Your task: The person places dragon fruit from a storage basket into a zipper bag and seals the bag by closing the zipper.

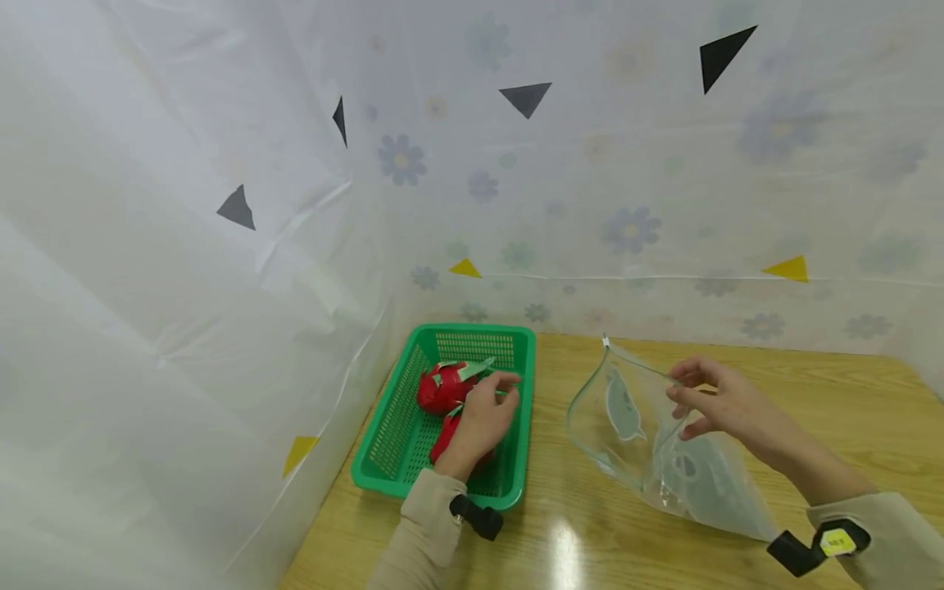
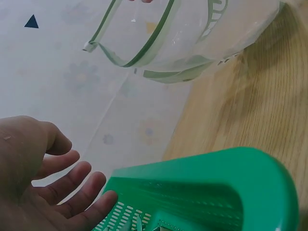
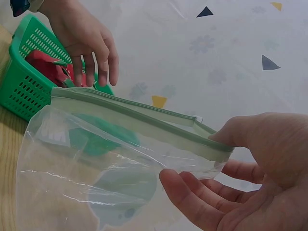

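A clear zip bag (image 1: pixel 726 483) with a green zip edge and a pale printed shape stands with its mouth spread open. My right hand (image 1: pixel 719 401) pinches the rim of that mouth between thumb and fingers. To the left is a green plastic basket (image 1: pixel 528 426) holding red dragon fruit (image 1: pixel 441 392) with green scales. Another dragon fruit (image 1: pixel 445 438) lies partly hidden beneath my left hand (image 1: pixel 483 422). That hand hovers over the basket with loosely bent fingers and nothing in them; the left wrist view shows its palm bare.
Both basket and bag are on a wooden table (image 1: pixel 583 541). White plastic sheeting (image 1: pixel 295 270) rises along the left side, close to the basket, and a flower-patterned sheet (image 1: pixel 568 205) closes the back. Black straps circle both wrists.
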`<action>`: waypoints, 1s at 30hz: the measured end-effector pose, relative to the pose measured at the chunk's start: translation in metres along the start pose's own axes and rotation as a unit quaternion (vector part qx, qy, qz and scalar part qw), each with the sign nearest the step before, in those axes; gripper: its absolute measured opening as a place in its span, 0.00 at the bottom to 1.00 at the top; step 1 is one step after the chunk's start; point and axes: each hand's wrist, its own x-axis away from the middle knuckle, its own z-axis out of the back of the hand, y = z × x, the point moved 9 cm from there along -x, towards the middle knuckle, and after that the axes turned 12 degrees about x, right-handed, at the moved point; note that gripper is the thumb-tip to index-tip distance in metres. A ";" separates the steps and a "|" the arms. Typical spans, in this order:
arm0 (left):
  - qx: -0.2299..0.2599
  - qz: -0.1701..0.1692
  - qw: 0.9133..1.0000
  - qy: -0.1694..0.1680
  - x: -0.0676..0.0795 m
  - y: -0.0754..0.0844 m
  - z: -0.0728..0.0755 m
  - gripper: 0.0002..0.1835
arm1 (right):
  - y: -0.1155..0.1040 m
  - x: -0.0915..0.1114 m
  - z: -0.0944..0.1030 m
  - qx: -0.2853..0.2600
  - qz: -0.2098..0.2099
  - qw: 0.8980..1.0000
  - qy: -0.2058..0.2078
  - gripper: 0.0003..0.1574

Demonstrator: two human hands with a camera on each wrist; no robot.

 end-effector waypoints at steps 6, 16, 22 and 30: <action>-0.006 -0.010 1.000 0.015 0.002 -0.003 0.010 0.14 | 0.002 0.002 0.002 0.001 0.001 1.000 -0.001 0.32; -0.094 -0.017 0.995 0.037 0.004 -0.006 0.023 0.17 | 0.004 0.004 0.003 -0.001 0.004 1.000 0.000 0.30; -0.147 -0.015 0.988 0.035 0.007 -0.012 0.024 0.18 | 0.004 0.003 0.003 -0.001 0.001 1.000 -0.001 0.31; -0.212 -0.014 0.977 0.022 0.010 -0.020 0.023 0.22 | 0.004 0.002 0.002 0.005 -0.005 1.000 -0.001 0.31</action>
